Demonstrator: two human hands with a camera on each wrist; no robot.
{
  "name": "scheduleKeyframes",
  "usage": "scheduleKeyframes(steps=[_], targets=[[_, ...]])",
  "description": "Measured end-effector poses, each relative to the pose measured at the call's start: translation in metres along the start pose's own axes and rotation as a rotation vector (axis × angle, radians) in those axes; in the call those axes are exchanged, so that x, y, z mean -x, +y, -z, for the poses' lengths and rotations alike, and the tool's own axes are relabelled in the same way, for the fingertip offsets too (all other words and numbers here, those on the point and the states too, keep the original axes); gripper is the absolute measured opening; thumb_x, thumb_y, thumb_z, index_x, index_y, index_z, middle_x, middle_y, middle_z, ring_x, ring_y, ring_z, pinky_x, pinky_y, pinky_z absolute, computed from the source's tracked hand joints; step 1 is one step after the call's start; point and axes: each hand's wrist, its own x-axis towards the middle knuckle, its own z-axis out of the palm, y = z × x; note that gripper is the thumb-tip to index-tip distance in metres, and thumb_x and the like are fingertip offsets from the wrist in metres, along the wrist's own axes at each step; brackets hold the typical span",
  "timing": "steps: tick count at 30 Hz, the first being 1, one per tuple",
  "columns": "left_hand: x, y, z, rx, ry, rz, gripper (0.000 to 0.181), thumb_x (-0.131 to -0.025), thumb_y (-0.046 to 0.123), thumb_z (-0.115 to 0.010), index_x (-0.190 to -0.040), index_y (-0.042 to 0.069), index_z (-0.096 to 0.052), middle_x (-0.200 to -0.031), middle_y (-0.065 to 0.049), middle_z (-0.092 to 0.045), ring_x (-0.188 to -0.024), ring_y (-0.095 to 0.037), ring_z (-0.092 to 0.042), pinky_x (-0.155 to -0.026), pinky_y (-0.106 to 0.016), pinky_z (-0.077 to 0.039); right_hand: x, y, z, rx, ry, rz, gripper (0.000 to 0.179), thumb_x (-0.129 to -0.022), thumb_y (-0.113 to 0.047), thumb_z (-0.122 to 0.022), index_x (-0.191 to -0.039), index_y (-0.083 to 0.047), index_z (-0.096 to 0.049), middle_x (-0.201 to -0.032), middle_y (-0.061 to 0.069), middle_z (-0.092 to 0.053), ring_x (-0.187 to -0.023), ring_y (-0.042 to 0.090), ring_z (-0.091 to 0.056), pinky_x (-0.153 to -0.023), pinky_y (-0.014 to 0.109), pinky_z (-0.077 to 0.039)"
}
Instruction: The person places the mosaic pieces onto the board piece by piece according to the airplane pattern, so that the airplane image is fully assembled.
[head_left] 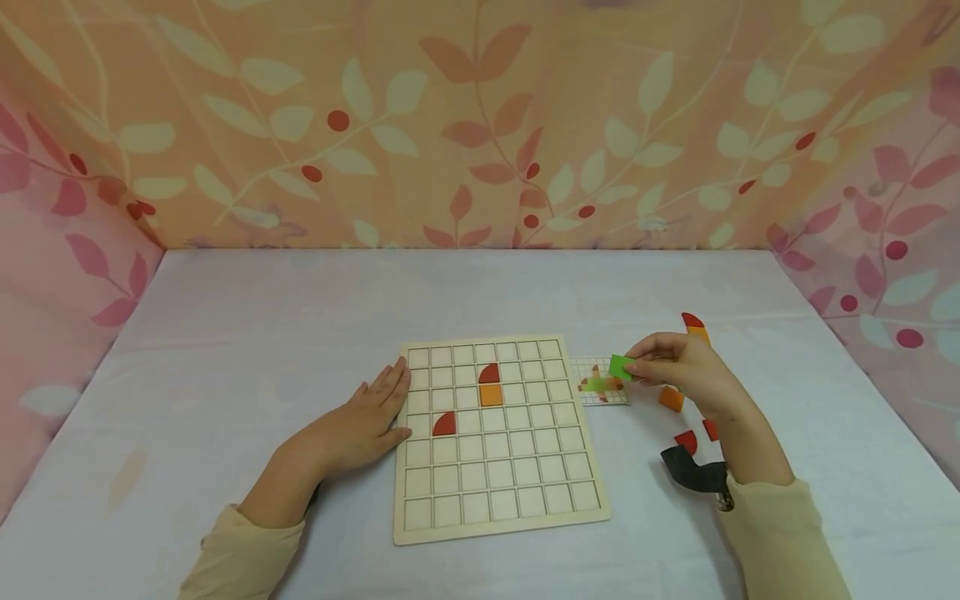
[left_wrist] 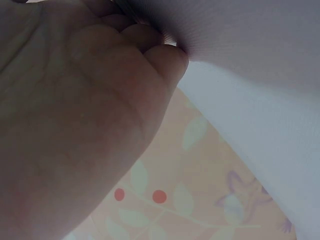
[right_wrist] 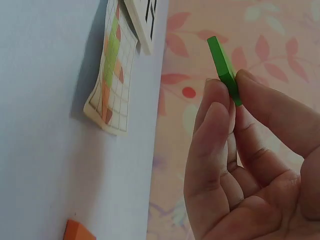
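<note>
Right hand (head_left: 681, 372) pinches green tile (head_left: 620, 367), raised near card (head_left: 597, 383) right of board (head_left: 486, 505); left hand (head_left: 356, 432), fingers extended, touches board's left edge. We might drop tile if pinch slips, or jog pieces (head_left: 491, 395) by shoving board.

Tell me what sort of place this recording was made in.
Probably a makeshift filming booth, though the wider room is out of view: leaf-patterned cloth hangs at the back and both sides of a white-covered table, on which a gridded board lies.
</note>
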Motion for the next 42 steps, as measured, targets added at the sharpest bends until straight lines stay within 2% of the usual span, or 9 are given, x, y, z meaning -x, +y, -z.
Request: scheduleKeyframes(steps=[10,19,22,28,33,37,42], targets=[[0.000,-0.001,0.000,-0.007,-0.001,-0.003,0.072,-0.098,0.022,-0.051,-0.147,-0.008,-0.009,-0.155,-0.022,0.001,-0.142,-0.039,-0.003,-0.111,-0.057,-0.011,-0.001,-0.008,-0.017,-0.040,-0.023,0.041,0.027,-0.086,-0.014,-0.070,-0.100,0.007,-0.063,-0.082,0.008,-0.069,-0.078,0.024,-0.065,-0.071,0.031,-0.055],[-0.001,-0.003,-0.002,-0.007,-0.004,0.011,0.073,-0.097,0.023,-0.051,-0.148,-0.007,-0.008,-0.156,-0.020,0.003,-0.142,-0.037,-0.001,-0.111,-0.056,-0.009,-0.004,-0.024,-0.048,-0.050,-0.133,0.008,0.023,-0.084,-0.013,-0.072,-0.095,0.005,-0.064,-0.078,0.011,-0.066,-0.070,0.024,-0.064,-0.066,0.033,-0.055],[-0.002,-0.004,-0.003,-0.008,-0.006,0.012,0.073,-0.097,0.023,-0.051,-0.148,-0.008,-0.008,-0.156,-0.020,0.003,-0.142,-0.037,-0.001,-0.111,-0.056,-0.009,-0.007,-0.028,-0.061,-0.067,-0.164,0.017,0.019,-0.082,-0.009,-0.073,-0.092,0.004,-0.065,-0.075,0.010,-0.063,-0.070,0.022,-0.063,-0.066,0.033,-0.056],[-0.001,-0.002,-0.001,-0.010,-0.004,0.009,0.072,-0.098,0.023,-0.050,-0.148,-0.007,-0.008,-0.156,-0.021,0.002,-0.142,-0.037,-0.002,-0.111,-0.056,-0.010,-0.011,-0.035,-0.081,-0.033,-0.202,0.063,0.013,-0.081,-0.009,-0.073,-0.087,0.001,-0.067,-0.074,0.007,-0.062,-0.067,0.022,-0.061,-0.066,0.030,-0.054],[-0.001,-0.002,-0.002,-0.016,-0.007,0.013,0.072,-0.098,0.023,-0.051,-0.148,-0.008,-0.009,-0.156,-0.021,0.002,-0.142,-0.037,-0.002,-0.111,-0.057,-0.010,-0.014,-0.041,-0.097,-0.030,-0.251,0.094,0.011,-0.081,-0.007,-0.072,-0.087,0.000,-0.068,-0.076,0.005,-0.063,-0.072,0.019,-0.059,-0.069,0.029,-0.052],[-0.002,-0.002,-0.001,-0.023,-0.013,0.016,0.072,-0.098,0.023,-0.051,-0.148,-0.008,-0.009,-0.156,-0.021,0.002,-0.142,-0.037,-0.001,-0.111,-0.057,-0.010,-0.017,-0.046,-0.108,-0.005,-0.285,0.101,0.007,-0.081,-0.006,-0.072,-0.085,-0.001,-0.069,-0.075,0.004,-0.063,-0.073,0.018,-0.057,-0.068,0.030,-0.049],[-0.002,-0.002,0.001,-0.026,-0.009,0.015,0.072,-0.098,0.023,-0.051,-0.147,-0.008,-0.009,-0.155,-0.021,0.002,-0.142,-0.037,-0.001,-0.111,-0.057,-0.009,-0.022,-0.054,-0.118,-0.003,-0.328,0.085,0.007,-0.081,-0.004,-0.071,-0.085,0.000,-0.068,-0.074,0.005,-0.064,-0.068,0.017,-0.061,-0.064,0.030,-0.053]])
